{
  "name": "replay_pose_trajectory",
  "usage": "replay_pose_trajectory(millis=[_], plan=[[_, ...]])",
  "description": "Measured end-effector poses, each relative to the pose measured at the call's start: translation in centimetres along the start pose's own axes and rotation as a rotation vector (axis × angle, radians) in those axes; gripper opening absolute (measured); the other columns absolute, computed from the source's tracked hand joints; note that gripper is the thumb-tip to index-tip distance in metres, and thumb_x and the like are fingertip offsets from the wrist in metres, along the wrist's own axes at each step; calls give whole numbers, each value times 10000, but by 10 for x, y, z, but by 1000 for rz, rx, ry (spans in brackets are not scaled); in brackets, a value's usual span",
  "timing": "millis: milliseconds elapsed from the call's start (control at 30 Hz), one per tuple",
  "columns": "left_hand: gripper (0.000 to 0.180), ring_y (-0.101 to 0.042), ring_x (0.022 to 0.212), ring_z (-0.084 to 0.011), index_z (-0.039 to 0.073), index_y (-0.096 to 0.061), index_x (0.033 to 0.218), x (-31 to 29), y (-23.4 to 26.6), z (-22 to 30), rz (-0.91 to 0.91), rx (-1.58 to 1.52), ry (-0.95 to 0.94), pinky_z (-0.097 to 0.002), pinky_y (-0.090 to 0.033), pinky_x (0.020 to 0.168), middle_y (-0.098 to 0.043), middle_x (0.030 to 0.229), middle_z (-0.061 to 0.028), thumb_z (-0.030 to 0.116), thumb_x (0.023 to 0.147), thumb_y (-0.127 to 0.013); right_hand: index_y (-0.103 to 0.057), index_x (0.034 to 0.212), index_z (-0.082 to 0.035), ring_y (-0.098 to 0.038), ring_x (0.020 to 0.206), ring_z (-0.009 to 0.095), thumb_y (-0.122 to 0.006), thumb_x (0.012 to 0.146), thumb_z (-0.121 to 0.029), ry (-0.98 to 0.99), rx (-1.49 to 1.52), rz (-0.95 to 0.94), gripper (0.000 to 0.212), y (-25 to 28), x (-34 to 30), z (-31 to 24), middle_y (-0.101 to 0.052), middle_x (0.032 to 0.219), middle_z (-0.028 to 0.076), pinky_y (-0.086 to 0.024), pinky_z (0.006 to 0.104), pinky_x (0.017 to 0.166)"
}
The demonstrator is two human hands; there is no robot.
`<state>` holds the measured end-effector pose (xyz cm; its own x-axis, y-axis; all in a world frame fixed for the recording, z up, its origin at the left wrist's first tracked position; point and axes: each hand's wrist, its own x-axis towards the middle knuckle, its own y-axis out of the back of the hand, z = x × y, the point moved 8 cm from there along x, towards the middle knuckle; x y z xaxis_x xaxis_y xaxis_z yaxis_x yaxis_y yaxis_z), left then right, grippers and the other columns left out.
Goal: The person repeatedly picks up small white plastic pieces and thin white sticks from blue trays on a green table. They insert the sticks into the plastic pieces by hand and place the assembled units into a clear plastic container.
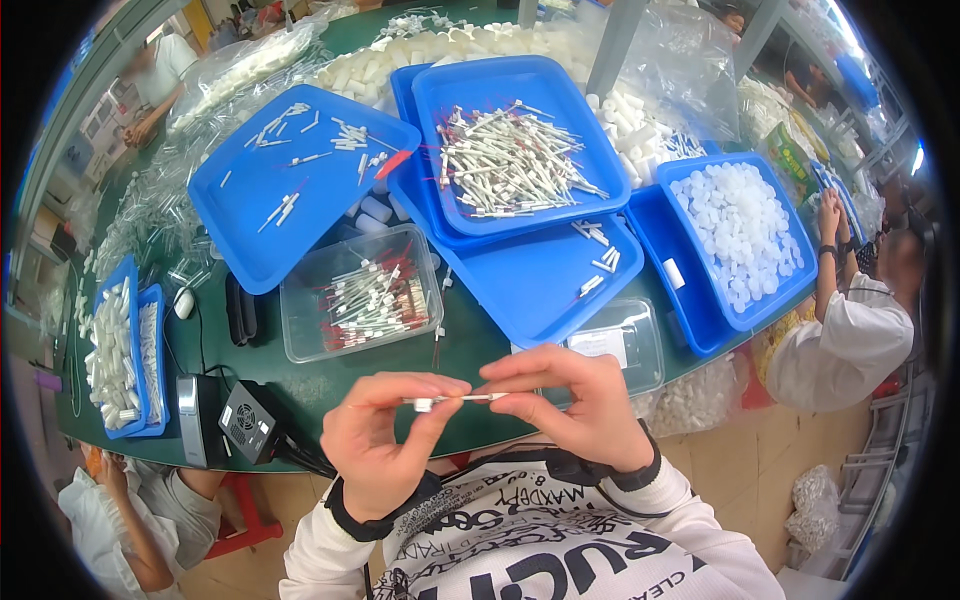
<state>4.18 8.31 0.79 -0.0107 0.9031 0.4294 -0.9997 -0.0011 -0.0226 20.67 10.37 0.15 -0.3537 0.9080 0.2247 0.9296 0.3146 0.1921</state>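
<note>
Through the head view I have both bare hands near the front edge of the smooth green table (290,385), with one slim white stick (476,398) stretched level between them. The left hand (385,435) pinches it with thumb and forefinger close together, beside the small white block at its left end. The right hand (580,400) has its thumb and forefinger nearly closed on the narrow tip at the other end, its remaining fingers loosely curved.

Just beyond the left hand I see a clear plastic box (300,344) with rounded corners, holding a tangle of similar sticks with thin red strands. Behind it, a glossy blue tray (235,200) lies askew with a few scattered white pieces. Farther back, a deeper blue bin (618,190) carries a thick, criss-crossed heap of sticks (515,160). To the right, milky, rounded discs (740,235) fill another blue container. A second clear box (648,365) sits just beyond the right hand. Crinkled, see-through plastic bags (690,85) lie toward the back. On the left, stubby white tubes (112,350) are piled high.
</note>
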Motion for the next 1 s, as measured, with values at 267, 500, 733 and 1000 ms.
replay_pose_trajectory(millis=[267,500,733,1000], plan=[[219,-694,834,-250,-13,-680,974,6,-17,8,-198,381,-88,-289,-547,710,-703,913,-123,-84,768,-698,-680,838,-72,-602,600,182,-788,711,-91,406,-567,184,167,5,-3,-18,-658,739,19,-467,286,513],[257,-663,744,-245,-5,-706,958,4,-15,16,-233,465,-186,-309,-528,636,-675,846,-109,-70,711,-730,-685,866,-62,-588,597,154,-796,703,-94,583,-426,126,199,-1,-4,-27,-651,726,8,-443,269,494],[257,-662,746,-262,-12,-704,938,0,-18,13,-281,508,-241,-322,-533,652,-671,828,-104,-22,687,-760,-710,1011,-61,-595,569,172,-835,682,-119,575,-316,16,357,-7,-1,-29,-674,724,25,-442,281,499],[388,-616,985,-388,-35,-625,1141,46,45,-54,-166,898,85,-406,-491,844,-631,1095,-223,117,796,-717,-711,926,-90,-655,663,177,-733,808,-197,293,-517,197,161,60,113,10,-694,759,66,-499,281,604]])
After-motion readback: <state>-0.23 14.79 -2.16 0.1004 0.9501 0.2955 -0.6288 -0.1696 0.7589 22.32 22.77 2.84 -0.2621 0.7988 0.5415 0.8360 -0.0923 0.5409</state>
